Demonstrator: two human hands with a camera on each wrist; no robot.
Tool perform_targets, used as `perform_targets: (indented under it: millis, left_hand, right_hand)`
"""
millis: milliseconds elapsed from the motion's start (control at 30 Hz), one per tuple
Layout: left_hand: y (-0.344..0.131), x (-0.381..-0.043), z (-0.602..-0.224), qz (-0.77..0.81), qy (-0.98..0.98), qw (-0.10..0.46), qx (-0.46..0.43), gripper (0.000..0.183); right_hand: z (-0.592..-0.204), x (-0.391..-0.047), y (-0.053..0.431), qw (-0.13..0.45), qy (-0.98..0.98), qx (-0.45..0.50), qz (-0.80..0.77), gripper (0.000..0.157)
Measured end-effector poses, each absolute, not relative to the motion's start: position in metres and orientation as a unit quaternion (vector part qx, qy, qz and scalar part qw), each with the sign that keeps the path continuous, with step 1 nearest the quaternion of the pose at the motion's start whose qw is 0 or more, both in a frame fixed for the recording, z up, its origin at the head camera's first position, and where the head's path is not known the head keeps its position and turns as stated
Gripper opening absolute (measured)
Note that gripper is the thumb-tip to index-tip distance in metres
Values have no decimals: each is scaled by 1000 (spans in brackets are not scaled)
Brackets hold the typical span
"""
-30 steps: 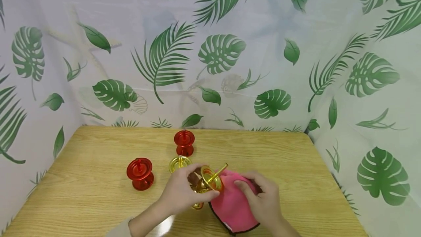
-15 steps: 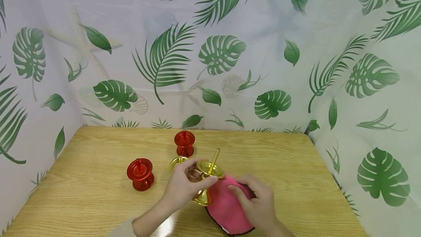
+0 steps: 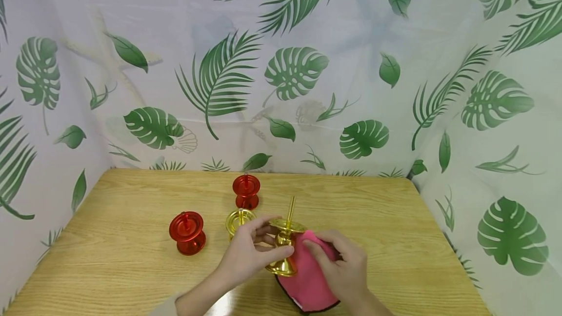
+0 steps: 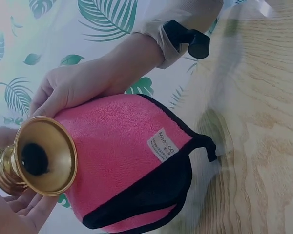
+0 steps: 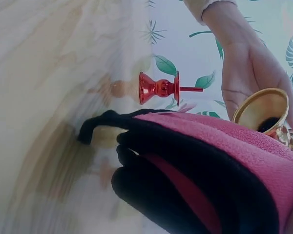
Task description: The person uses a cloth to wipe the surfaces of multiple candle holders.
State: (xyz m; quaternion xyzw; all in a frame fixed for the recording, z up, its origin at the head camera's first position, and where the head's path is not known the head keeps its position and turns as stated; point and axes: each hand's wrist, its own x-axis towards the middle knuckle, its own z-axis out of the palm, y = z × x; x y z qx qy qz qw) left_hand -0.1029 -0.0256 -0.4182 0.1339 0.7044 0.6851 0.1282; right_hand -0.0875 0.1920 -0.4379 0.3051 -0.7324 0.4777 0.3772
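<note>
My left hand (image 3: 241, 255) grips a shiny gold candle holder (image 3: 285, 267) by its narrow middle, thumb in front and fingers behind. The holder stands nearly upright above the table, its thin spike pointing up and its hollow base (image 4: 63, 156) showing in the left wrist view. My right hand (image 3: 344, 267) pinches a bunched pink cloth (image 3: 309, 277) with dark edging. The cloth hangs down folded, right beside the holder's plate and stem. A white label (image 4: 162, 146) is sewn near its edge. The fingertips behind the cloth are hidden.
A second gold candle holder (image 3: 239, 216) stands just behind my left hand, partly covered. One red candle holder (image 3: 187, 232) stands to the left, another red candle holder (image 3: 246, 191) farther back. A leaf-patterned curtain (image 3: 290, 111) borders the wooden table (image 3: 110, 238).
The gold candle holder has turned from leaning right to nearly upright and shifted slightly right. My right hand and the cloth have moved a little left. The other holders stay put.
</note>
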Motion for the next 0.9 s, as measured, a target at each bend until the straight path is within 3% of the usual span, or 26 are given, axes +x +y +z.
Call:
perform_targets:
  millis: [433, 900]
  left_hand:
    - [-22, -99, -421, 691, 703, 116, 121, 63]
    - [-21, -98, -421, 652, 742, 91, 126, 65]
  right_hand:
    - [-434, -93, 197, 436, -732, 361, 379, 27]
    - [-408, -82, 188, 457, -749, 378, 295, 28]
